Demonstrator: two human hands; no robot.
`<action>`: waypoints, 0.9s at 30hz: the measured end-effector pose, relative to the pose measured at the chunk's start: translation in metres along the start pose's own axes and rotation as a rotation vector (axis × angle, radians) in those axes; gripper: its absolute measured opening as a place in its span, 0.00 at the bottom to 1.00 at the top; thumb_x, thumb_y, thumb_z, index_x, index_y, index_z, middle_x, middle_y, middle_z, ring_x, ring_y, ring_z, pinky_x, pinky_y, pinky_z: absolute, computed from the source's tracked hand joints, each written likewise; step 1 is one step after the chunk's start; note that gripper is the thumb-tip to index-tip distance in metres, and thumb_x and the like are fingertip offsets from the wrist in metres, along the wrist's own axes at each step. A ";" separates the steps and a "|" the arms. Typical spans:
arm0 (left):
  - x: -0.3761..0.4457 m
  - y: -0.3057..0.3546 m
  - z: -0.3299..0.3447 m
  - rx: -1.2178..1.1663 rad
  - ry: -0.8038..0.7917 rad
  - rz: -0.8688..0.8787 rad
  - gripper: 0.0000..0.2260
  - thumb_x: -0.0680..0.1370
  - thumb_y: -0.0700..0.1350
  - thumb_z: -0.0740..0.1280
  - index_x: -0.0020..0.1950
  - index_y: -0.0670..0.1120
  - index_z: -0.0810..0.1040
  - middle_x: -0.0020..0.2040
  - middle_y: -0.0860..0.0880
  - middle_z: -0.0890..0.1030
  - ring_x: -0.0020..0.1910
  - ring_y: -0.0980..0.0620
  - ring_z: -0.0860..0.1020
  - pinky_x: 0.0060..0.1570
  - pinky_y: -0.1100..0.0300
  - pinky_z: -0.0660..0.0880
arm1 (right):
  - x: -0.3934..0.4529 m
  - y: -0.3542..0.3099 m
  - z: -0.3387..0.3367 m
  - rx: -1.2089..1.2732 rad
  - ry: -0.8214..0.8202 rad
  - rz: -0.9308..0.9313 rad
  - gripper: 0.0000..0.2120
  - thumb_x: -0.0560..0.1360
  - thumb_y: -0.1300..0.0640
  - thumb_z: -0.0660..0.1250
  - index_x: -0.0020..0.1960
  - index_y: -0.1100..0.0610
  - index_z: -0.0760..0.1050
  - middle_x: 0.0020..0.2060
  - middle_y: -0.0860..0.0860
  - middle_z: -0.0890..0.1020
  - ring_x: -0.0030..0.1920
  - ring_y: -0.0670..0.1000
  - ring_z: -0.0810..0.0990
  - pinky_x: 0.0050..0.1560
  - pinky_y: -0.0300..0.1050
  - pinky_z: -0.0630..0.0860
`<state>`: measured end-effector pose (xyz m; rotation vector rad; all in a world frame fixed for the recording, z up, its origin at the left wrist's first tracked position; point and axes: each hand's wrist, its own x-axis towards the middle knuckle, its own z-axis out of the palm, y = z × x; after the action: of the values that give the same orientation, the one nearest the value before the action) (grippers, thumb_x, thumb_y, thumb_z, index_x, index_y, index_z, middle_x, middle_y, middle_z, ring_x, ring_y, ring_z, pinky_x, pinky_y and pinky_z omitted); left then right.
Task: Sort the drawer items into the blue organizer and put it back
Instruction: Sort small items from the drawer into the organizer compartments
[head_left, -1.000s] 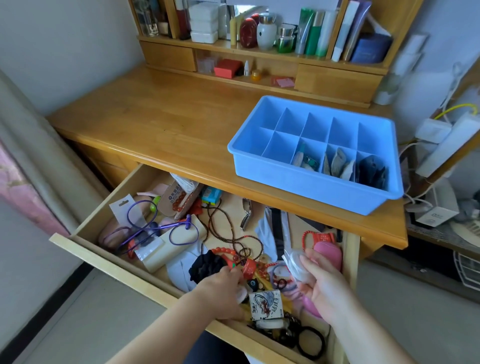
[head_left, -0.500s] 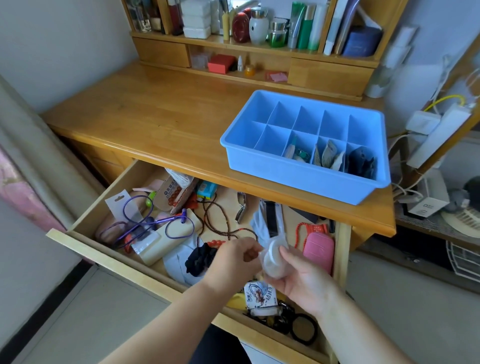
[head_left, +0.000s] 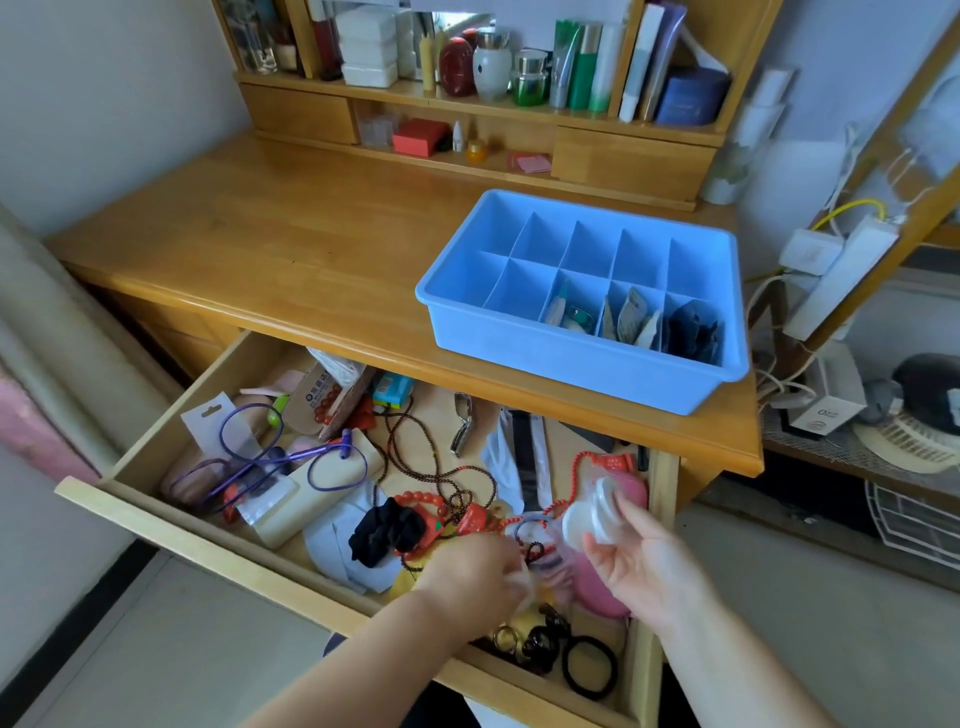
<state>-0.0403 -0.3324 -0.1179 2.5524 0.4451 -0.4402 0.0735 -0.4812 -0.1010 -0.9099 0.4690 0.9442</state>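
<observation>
R hand (head_left: 631, 558) pinches small white round pads (head_left: 592, 512), likely light & soft, best held at rim; L hand (head_left: 475, 577) curled in drawer (head_left: 171, 525) clutter, grip can't tell.

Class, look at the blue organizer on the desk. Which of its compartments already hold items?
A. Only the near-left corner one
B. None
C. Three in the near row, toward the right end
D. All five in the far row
C: in the blue organizer, the three near-row compartments toward the right hold items: small bits, paper packets and dark items; the far row and the near-left ones look bare.
</observation>
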 end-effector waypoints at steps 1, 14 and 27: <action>-0.001 -0.005 -0.003 -0.164 0.091 -0.058 0.05 0.76 0.48 0.61 0.44 0.47 0.74 0.39 0.50 0.78 0.36 0.52 0.75 0.34 0.60 0.72 | 0.000 0.001 -0.001 0.011 -0.033 0.006 0.11 0.70 0.54 0.69 0.43 0.61 0.85 0.39 0.57 0.84 0.33 0.51 0.83 0.28 0.40 0.79; -0.020 -0.026 -0.018 -0.767 0.360 -0.151 0.06 0.76 0.44 0.62 0.42 0.54 0.74 0.36 0.52 0.79 0.32 0.57 0.76 0.31 0.62 0.73 | 0.021 0.062 0.052 -0.272 -0.220 0.088 0.18 0.72 0.49 0.66 0.56 0.60 0.81 0.41 0.59 0.84 0.35 0.54 0.82 0.31 0.45 0.78; -0.020 -0.124 -0.061 -0.292 0.507 -0.124 0.14 0.78 0.51 0.61 0.63 0.51 0.76 0.60 0.51 0.75 0.60 0.53 0.74 0.59 0.61 0.71 | 0.050 0.079 0.088 -0.606 -0.126 0.045 0.15 0.73 0.45 0.67 0.53 0.54 0.80 0.41 0.48 0.83 0.41 0.49 0.83 0.39 0.43 0.77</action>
<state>-0.0933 -0.2032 -0.1130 2.3354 0.7873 0.2308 0.0298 -0.3624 -0.1228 -1.3768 0.0874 1.2041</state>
